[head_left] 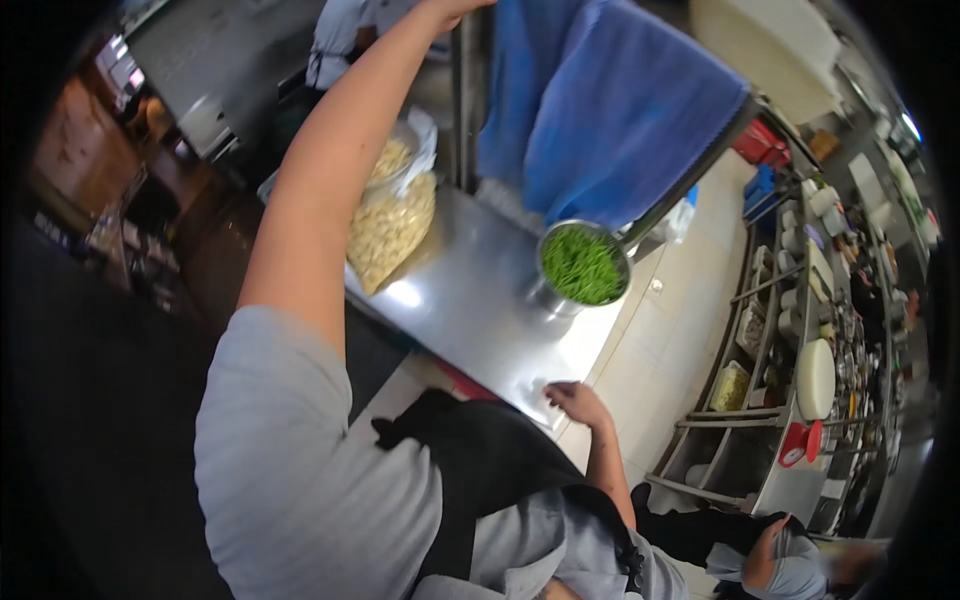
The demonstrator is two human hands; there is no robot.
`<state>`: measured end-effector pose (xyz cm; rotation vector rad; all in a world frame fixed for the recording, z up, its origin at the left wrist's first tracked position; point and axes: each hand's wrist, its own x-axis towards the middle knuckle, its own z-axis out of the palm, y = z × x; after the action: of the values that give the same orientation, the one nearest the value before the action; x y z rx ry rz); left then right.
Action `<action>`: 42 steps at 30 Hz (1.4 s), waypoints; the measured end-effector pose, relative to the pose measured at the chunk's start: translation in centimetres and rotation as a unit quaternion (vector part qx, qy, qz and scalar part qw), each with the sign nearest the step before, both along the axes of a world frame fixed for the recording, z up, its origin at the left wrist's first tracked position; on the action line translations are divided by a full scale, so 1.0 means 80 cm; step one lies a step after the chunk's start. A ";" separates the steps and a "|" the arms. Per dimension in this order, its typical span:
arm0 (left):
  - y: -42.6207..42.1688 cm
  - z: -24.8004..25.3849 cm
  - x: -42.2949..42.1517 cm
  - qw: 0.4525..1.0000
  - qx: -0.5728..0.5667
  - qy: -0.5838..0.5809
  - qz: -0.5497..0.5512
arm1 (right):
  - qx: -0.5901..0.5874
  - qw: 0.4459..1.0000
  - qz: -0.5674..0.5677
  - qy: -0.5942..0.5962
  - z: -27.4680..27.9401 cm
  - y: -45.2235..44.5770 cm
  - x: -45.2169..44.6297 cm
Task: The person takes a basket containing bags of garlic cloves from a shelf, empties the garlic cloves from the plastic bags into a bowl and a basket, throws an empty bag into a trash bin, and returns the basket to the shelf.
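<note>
My left hand [455, 9] is raised at the top edge, by an upright post and a hanging blue cloth [630, 110]; its fingers are mostly cut off, so its grip is hidden. My right hand [580, 403] hovers by the near corner of a steel table [470, 290], fingers loosely bent and apart, with nothing visible in it. On the table a steel pot [553, 297] holds cut green vegetables [585, 265]. Behind my left forearm stands a clear plastic bag [390, 232] of pale chunks, with a container of similar pieces [392, 160] behind it.
Shelving [745, 400] with pans and food tubs runs along the right. A red scale [797, 443] and a round white board [815, 380] sit there. One person [785, 560] is at the lower right, another [338, 40] at the top. Tiled floor [670, 330] lies between.
</note>
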<state>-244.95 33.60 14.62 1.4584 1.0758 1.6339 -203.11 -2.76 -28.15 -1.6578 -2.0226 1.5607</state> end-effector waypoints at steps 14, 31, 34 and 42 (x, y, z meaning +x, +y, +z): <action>-0.139 -0.568 -0.449 0.923 -0.320 -0.095 0.190 | -0.111 0.993 0.018 -0.021 -0.001 0.015 -0.198; -0.050 -0.609 -0.422 0.945 -0.303 0.081 0.088 | 0.011 0.950 -0.257 0.177 0.095 0.361 -0.567; -0.079 -0.564 -0.406 0.941 -0.312 0.103 0.084 | 0.021 0.934 -0.298 0.198 0.072 0.362 -0.572; -0.133 -0.521 -0.365 0.942 -0.331 -0.042 0.026 | 0.077 0.927 -0.297 0.213 0.083 0.320 -0.559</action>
<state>-274.15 22.92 -27.03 0.9104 1.4417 1.1745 -247.83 22.87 -21.49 -1.5033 -1.2333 1.3405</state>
